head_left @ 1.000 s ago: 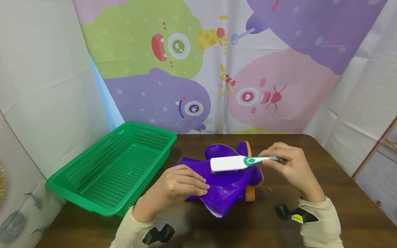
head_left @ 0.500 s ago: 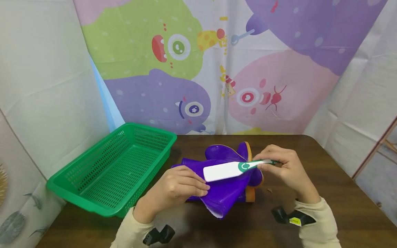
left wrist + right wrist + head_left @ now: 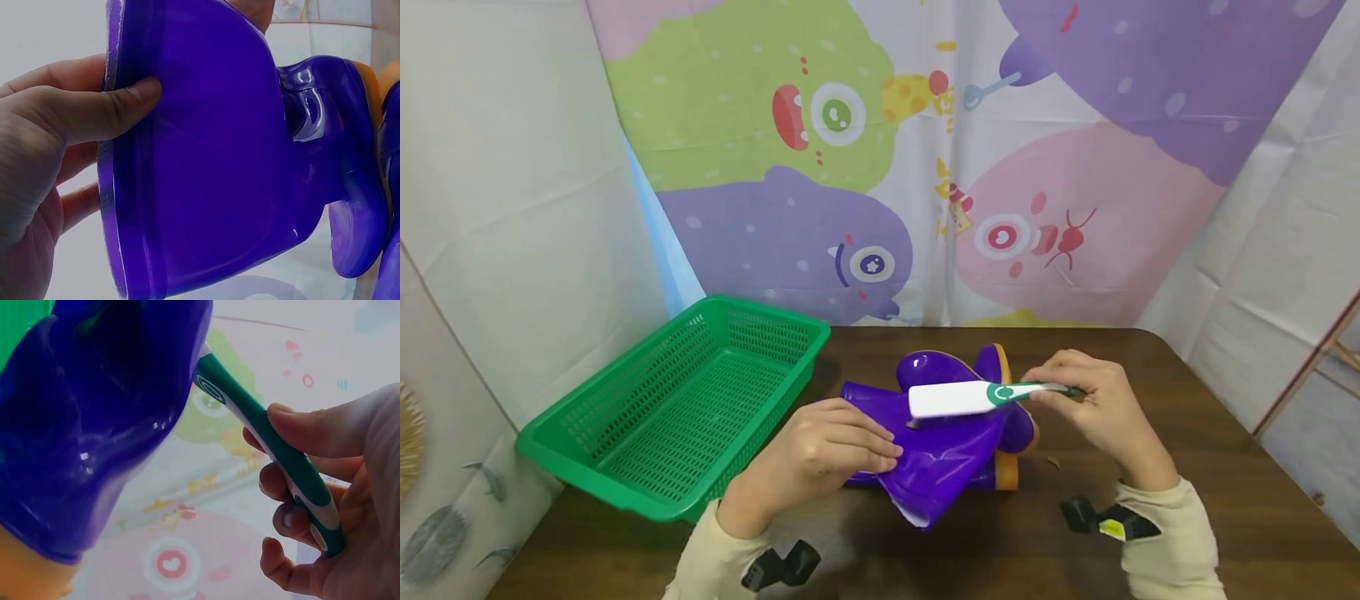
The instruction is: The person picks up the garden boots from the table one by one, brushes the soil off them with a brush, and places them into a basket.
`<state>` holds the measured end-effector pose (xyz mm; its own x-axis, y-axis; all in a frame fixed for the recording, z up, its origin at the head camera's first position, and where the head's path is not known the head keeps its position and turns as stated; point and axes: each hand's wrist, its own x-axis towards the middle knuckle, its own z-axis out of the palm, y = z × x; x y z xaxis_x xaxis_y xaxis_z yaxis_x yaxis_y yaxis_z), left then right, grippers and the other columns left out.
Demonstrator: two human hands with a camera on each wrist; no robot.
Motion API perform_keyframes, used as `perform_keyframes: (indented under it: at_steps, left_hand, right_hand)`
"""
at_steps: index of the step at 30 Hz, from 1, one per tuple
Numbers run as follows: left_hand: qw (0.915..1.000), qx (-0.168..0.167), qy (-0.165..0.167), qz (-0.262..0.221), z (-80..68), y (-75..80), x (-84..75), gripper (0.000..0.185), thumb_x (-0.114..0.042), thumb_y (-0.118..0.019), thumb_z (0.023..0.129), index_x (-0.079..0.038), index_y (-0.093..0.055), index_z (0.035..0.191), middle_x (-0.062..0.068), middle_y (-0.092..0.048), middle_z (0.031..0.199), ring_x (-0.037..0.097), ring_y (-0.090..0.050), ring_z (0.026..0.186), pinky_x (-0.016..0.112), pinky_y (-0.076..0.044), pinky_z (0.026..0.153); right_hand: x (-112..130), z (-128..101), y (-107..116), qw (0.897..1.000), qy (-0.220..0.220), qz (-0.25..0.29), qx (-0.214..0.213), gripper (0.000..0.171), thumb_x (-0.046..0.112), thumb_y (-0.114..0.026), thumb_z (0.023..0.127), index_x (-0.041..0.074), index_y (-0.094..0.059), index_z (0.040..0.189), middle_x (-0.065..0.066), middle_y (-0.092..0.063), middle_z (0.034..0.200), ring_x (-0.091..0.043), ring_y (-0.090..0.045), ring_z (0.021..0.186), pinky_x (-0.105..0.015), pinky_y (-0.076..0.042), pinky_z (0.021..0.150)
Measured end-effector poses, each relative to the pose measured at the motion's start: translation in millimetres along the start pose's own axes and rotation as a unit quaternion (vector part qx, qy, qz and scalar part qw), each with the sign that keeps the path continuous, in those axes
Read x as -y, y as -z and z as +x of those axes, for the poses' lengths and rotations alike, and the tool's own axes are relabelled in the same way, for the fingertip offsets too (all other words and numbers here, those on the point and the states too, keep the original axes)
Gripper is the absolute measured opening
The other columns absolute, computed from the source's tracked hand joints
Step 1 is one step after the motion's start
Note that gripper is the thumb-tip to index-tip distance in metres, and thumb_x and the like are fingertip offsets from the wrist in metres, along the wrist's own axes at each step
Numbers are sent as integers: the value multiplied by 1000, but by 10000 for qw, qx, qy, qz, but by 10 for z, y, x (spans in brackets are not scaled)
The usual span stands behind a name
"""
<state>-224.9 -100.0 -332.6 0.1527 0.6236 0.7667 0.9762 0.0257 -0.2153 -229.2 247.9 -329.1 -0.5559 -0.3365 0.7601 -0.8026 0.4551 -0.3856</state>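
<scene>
Your left hand (image 3: 831, 446) is pinching a purple boot (image 3: 943, 454) at its rim (image 3: 110, 212); your right hand (image 3: 1101, 407) is gripping a brush (image 3: 992, 394) by its handle (image 3: 305, 475), over the boot.

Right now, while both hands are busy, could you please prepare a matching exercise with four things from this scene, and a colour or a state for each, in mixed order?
First column:
1. basket
2. brush
3. left hand
4. boots

Second column:
A. pinching a boot's top edge
B. purple, with orange soles
C. gripped in the right hand
D. green, with many small slots

Right pairs: 1-D, 2-C, 3-A, 4-B.
</scene>
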Motion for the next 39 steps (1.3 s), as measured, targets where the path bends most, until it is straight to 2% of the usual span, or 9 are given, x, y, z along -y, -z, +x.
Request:
perform_keyframes:
  at_steps: [7, 14, 16, 21, 24, 27, 30, 32, 39]
  left_hand:
    - [9999, -14, 140, 99, -36, 22, 13, 19, -8, -62, 98, -11, -80, 92, -2, -76, 94, 14, -71, 90, 25, -55, 76]
    - [9983, -174, 513, -193, -90, 91, 54, 26, -5, -53, 101, -8, -78, 95, 3, -76, 96, 18, -71, 90, 28, -55, 79]
    - [9982, -227, 550, -24, -96, 103, 61, 28, -5, -52, 101, -8, -78, 94, 3, -76, 95, 18, -71, 89, 29, -55, 79]
    - [9947, -153, 618, 803, -80, 127, 27, 34, -7, -48, 103, -9, -79, 89, 0, -76, 92, 17, -72, 88, 32, -54, 77]
    - [9932, -108, 536, 1027, -58, 125, -3, 34, -7, -50, 104, -9, -79, 87, 0, -76, 91, 16, -71, 88, 32, -55, 77]
    - [9935, -117, 324, 1085, -26, 98, -17, 31, -8, -53, 103, -8, -78, 85, 0, -76, 91, 16, -71, 87, 31, -55, 76]
    - [9931, -144, 133, 1159, -4, 80, -22, 26, -6, -58, 100, -8, -77, 82, 0, -76, 90, 16, -71, 87, 30, -55, 76]
    - [9924, -117, 61, 1222, 7, 79, -29, 23, -6, -60, 98, -8, -77, 82, -1, -75, 90, 16, -71, 87, 30, -55, 76]
    - [9907, -8, -181, 1345, 34, 89, -54, 27, -6, -56, 100, -8, -75, 81, 0, -75, 90, 16, -71, 86, 30, -55, 77]
  right_hand:
    - [-17, -16, 39, 9996, -164, -226, -74, 29, -18, -80, 67, 4, -77, 86, 1, -67, 79, -6, -56, 71, -16, -42, 60]
    - [-46, -10, 23, 9984, -440, -351, -35, 25, -13, -81, 70, 4, -77, 87, 1, -68, 79, -4, -54, 69, -16, -41, 57]
    - [-48, -9, 16, 9983, -477, -337, -24, 25, -13, -81, 70, 5, -77, 87, 1, -68, 79, -4, -52, 67, -17, -40, 56]
    - [-35, -8, -7, 9978, -537, -371, -121, 25, -13, -81, 70, 5, -78, 86, 1, -68, 78, -4, -51, 65, -17, -40, 54]
    - [-5, 1, -24, 9975, -613, -262, -226, 24, -14, -80, 71, 4, -77, 86, 1, -68, 78, -4, -53, 65, -17, -41, 53]
    - [43, 8, -18, 9971, -685, 325, -102, 22, -16, -75, 76, 2, -76, 90, -1, -69, 80, -6, -57, 67, -18, -44, 55]
    - [107, 20, -23, 9914, -703, 1086, 182, 23, -18, -69, 80, -1, -75, 93, -4, -69, 83, -9, -59, 71, -21, -46, 58]
    - [147, 30, -50, 9888, -696, 1278, 336, 23, -18, -68, 81, 0, -76, 94, -5, -69, 83, -10, -57, 71, -23, -44, 57]
    - [181, 45, -184, 9948, -611, 628, 514, 20, -12, -74, 79, 4, -78, 91, -1, -70, 84, -9, -57, 74, -21, -43, 61]
